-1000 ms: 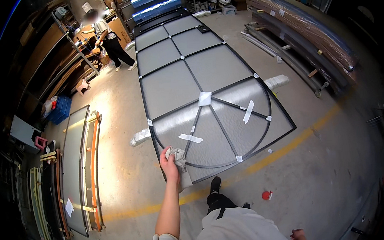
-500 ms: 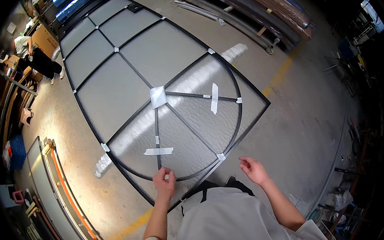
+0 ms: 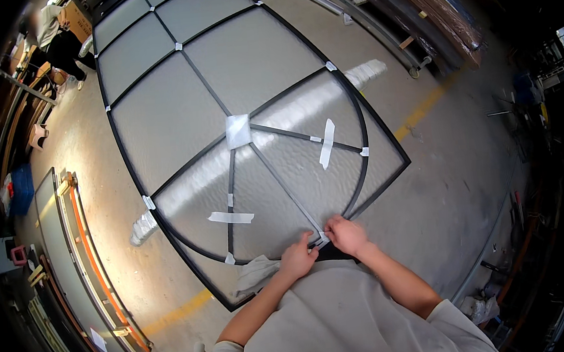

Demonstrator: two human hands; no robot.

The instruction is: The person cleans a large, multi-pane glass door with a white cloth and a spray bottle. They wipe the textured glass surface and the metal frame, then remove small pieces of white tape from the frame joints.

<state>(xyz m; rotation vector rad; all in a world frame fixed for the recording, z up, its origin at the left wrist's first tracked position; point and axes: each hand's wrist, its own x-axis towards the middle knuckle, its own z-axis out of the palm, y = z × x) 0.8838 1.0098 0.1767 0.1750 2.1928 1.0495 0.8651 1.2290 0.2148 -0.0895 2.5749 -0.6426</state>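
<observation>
A large glass panel (image 3: 249, 40) with dark bars on it lies flat before me, its rounded end toward me. Short white tape pieces cover the bar joints, and a bigger white square (image 3: 238, 132) covers the hub of the fanned bars. At the near edge, a tape piece (image 3: 323, 237) sits where the middle spoke meets the curved bar. My right hand (image 3: 347, 236) is closed in a pinch at this tape. Beside it, my left hand (image 3: 299, 258) has bent fingers drawn together at the same joint; what they hold is hidden.
A wrapped white roll (image 3: 143, 229) runs crosswise beneath the glass. Long wrapped profiles (image 3: 409, 11) lie on a rack at the far right. Framed panels (image 3: 76, 263) lie at the left. Another person (image 3: 60, 44) stands at the far left.
My right hand has moved left and my left hand right, so both now meet at the middle spoke's near end. White tape now covers the left spoke's near joint.
</observation>
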